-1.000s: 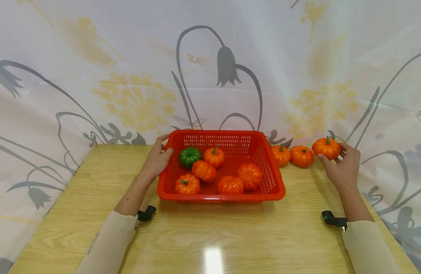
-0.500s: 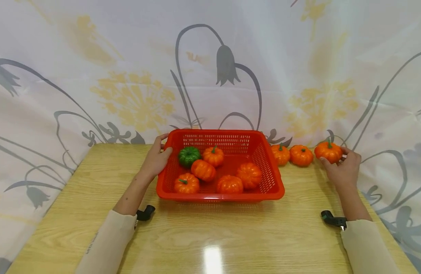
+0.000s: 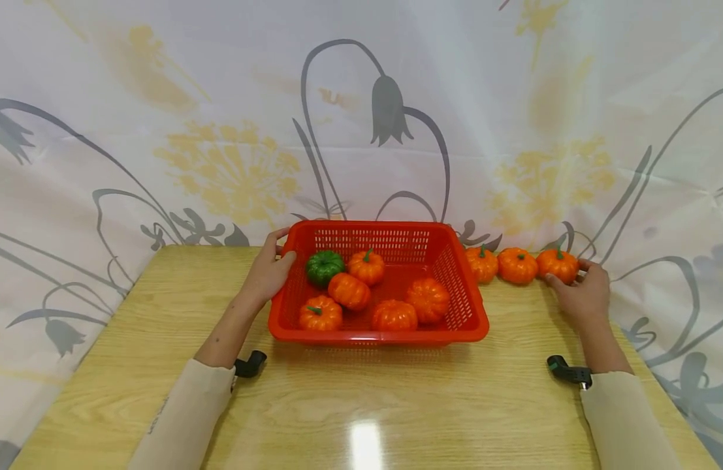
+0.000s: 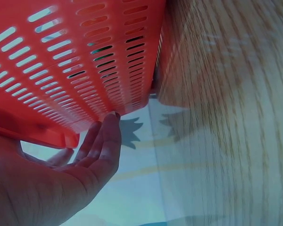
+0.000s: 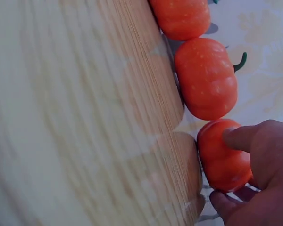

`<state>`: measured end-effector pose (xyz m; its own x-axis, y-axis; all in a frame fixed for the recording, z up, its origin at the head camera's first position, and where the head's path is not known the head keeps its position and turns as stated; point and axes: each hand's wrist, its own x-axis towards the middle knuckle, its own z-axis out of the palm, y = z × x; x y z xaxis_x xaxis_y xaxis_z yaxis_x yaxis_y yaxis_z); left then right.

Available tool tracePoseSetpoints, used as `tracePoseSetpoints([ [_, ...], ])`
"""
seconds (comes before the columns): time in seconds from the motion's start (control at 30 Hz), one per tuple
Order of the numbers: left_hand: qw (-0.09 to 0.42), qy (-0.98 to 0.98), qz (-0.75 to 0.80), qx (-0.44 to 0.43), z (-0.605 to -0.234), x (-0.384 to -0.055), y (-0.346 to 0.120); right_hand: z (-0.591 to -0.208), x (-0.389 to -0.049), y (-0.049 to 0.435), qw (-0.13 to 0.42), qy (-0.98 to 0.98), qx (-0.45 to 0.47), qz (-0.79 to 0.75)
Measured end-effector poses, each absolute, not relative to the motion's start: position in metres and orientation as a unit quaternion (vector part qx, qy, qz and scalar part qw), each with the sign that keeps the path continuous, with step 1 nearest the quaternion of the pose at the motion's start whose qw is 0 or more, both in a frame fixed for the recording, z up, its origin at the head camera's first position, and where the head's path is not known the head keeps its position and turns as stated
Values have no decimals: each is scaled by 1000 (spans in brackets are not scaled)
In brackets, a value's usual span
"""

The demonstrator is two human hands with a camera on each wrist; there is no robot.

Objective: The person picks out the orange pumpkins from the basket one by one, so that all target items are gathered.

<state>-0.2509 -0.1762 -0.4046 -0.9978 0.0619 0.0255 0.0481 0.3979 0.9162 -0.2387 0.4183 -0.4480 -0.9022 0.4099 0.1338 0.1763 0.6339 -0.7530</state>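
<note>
My left hand (image 3: 270, 271) grips the left rim of a red plastic basket (image 3: 379, 337), thumb over the rim and fingers against the outer slotted wall, as the left wrist view shows. Inside lie a green pumpkin (image 3: 324, 268) and several small orange pumpkins (image 3: 350, 292). At the right, my right hand (image 3: 587, 294) holds an orange pumpkin (image 3: 558, 266) with a green stem between thumb and fingers. It sits on the table at the end of a row, beside a middle orange pumpkin (image 3: 517, 266) and another orange pumpkin (image 3: 482, 264) close to the basket.
The wooden table (image 3: 361, 398) extends in front of the basket and to both sides. A patterned cloth (image 3: 361, 130) with flower prints hangs right behind the table's back edge. Black wrist cameras (image 3: 251, 364) are strapped at both sleeves.
My right hand has lowered the orange pumpkin onto the table and moved it left against the row. The left hand and the basket have stayed in place.
</note>
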Motion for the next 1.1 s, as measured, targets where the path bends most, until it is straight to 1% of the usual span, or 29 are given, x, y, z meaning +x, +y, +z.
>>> tracePoseSetpoints([
  [0.3, 11, 833, 552, 35, -405, -251, -175, -449, -238, 419, 143, -904, -161, 368],
  [0.97, 10, 833, 553, 36, -403, -250, -176, -444, -241, 419, 131, -910, -139, 368],
  [1.1, 10, 834, 550, 36, -403, -251, -176, -436, -240, 416, 146, -913, -135, 357],
])
